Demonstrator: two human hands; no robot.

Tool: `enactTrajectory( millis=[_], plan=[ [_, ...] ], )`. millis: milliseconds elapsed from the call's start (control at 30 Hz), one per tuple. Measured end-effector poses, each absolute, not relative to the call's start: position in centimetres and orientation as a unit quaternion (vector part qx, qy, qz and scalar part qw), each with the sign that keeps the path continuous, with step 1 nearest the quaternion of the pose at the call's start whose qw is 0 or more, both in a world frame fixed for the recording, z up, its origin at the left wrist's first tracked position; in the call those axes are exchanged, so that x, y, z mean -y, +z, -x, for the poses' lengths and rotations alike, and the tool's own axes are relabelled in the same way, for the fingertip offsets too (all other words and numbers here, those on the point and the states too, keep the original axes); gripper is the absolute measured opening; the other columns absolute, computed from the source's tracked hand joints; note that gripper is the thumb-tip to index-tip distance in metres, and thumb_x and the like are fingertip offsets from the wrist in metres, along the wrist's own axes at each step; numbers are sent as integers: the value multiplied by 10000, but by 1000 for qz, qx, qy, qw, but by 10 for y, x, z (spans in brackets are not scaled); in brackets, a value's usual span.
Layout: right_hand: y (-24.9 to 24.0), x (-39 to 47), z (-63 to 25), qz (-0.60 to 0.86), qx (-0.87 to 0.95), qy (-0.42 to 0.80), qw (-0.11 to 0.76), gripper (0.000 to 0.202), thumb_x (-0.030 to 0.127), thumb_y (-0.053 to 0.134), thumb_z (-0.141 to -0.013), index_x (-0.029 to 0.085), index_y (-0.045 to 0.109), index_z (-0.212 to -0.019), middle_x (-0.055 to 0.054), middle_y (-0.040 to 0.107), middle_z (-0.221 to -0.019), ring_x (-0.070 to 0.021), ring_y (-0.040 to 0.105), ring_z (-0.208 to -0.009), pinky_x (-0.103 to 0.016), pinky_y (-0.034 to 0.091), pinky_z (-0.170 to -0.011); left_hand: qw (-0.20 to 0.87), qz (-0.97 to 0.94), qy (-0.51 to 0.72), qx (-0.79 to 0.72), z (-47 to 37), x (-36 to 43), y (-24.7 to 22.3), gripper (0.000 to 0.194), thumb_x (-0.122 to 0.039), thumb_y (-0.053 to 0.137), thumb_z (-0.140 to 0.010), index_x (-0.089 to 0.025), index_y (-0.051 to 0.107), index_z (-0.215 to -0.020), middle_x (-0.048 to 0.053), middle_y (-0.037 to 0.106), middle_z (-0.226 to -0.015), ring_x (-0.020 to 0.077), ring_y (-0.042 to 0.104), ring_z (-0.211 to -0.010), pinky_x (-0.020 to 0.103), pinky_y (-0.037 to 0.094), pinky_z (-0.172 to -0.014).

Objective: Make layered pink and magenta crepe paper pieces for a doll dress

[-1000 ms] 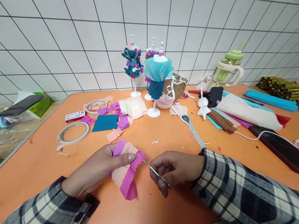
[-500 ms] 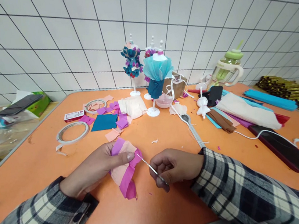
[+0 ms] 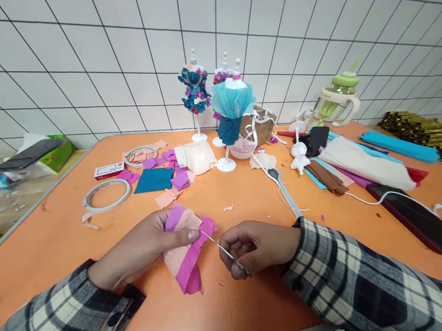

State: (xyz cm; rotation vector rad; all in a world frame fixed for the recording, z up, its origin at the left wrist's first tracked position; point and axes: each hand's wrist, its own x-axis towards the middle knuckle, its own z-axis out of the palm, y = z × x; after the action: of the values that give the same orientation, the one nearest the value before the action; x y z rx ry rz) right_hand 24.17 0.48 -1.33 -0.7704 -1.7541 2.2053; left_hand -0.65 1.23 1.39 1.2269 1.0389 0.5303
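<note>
My left hand (image 3: 150,246) pinches a piece of magenta and peach crepe paper (image 3: 185,263) between thumb and fingers, above the orange table (image 3: 242,316). In my right hand (image 3: 253,248) is a thin pair of silver scissors (image 3: 228,253), its handle end mostly hidden by my curled fingers. The narrow tip meets the right edge of the crepe paper, just beside my left thumb. A small magenta flap sticks out above the tip. Beyond my hands lie a dark blue paper square (image 3: 153,180) and magenta paper scraps (image 3: 180,179).
Small dress forms (image 3: 232,103) in paper outfits stand at the back. Tape rolls (image 3: 107,196) lie to the left. On the right are a white doll-like figure (image 3: 299,157), folded crepe paper (image 3: 364,162), a dark phone-like slab (image 3: 421,219) and a green-lidded bottle (image 3: 337,100).
The magenta flap by the scissors' tip now stands out further to the right. Both hands stay almost in place, the right one shifted very slightly left.
</note>
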Motion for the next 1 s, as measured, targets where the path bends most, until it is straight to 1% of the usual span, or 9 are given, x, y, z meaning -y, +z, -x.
enactTrajectory(
  millis=[67, 200, 267, 367, 467, 633, 767, 900, 1000],
  plan=[
    [-12, -5, -242, 255, 601, 750, 109, 519, 541, 883, -641, 137, 607, -813, 25, 617, -705, -84, 542, -634, -213, 428, -623, 663, -543, 228, -462, 5, -12, 13, 365, -459, 870, -693, -151, 684, -756, -5, 633, -695, 120, 539, -621, 209, 424, -588],
    [-11, -5, -241, 259, 599, 750, 109, 571, 637, 836, -647, 144, 591, -798, 25, 618, -675, -89, 563, -615, -215, 447, -616, 668, -536, 222, -467, 6, -12, 12, 386, -481, 861, -697, -153, 681, -795, 13, 664, -740, 148, 581, -657, 233, 458, -612],
    [-12, -5, -241, 267, 597, 749, 109, 589, 665, 825, -639, 148, 589, -793, 28, 618, -653, -90, 573, -592, -214, 451, -603, 666, -536, 227, -466, 8, -12, 12, 385, -483, 851, -709, -157, 659, -785, 13, 662, -725, 150, 580, -643, 234, 454, -593],
    [-15, -5, -241, 275, 596, 746, 111, 574, 652, 828, -648, 148, 597, -797, 30, 623, -630, -88, 581, -572, -206, 452, -587, 662, -538, 232, -468, 10, -13, 12, 394, -484, 847, -710, -158, 629, -743, 7, 646, -685, 139, 560, -602, 224, 431, -553],
    [-19, -6, -242, 281, 596, 744, 112, 574, 642, 838, -639, 144, 606, -806, 25, 632, -623, -88, 582, -567, -197, 456, -573, 663, -537, 231, -468, 10, -14, 12, 386, -478, 850, -708, -153, 642, -740, 12, 649, -686, 137, 562, -597, 225, 434, -551],
    [-17, -5, -246, 304, 607, 730, 84, 531, 597, 818, -706, 149, 653, -940, 7, 657, -724, -78, 527, -547, -157, 363, -427, 670, -535, 233, -460, 10, -15, 12, 367, -469, 852, -717, -149, 682, -777, 17, 659, -707, 137, 569, -616, 224, 442, -568],
    [-14, -5, -247, 277, 616, 733, 79, 499, 575, 814, -728, 144, 656, -924, 5, 646, -748, -75, 513, -591, -152, 343, -438, 672, -540, 227, -454, 10, -14, 14, 338, -433, 853, -732, -147, 725, -859, 36, 688, -772, 156, 593, -669, 237, 460, -606],
    [-15, -6, -247, 278, 613, 735, 80, 532, 646, 744, -770, 146, 639, -920, 0, 660, -743, -69, 480, -545, -163, 303, -406, 680, -538, 235, -439, 8, -13, 15, 284, -393, 855, -739, -150, 720, -794, 6, 661, -709, 133, 557, -635, 221, 442, -598],
    [-16, -6, -246, 290, 609, 733, 86, 565, 681, 741, -749, 151, 632, -909, 2, 664, -736, -66, 465, -527, -175, 306, -426, 687, -536, 238, -430, 7, -12, 17, 245, -368, 835, -769, -151, 730, -811, -4, 668, -711, 131, 557, -643, 215, 435, -607]
  ],
)
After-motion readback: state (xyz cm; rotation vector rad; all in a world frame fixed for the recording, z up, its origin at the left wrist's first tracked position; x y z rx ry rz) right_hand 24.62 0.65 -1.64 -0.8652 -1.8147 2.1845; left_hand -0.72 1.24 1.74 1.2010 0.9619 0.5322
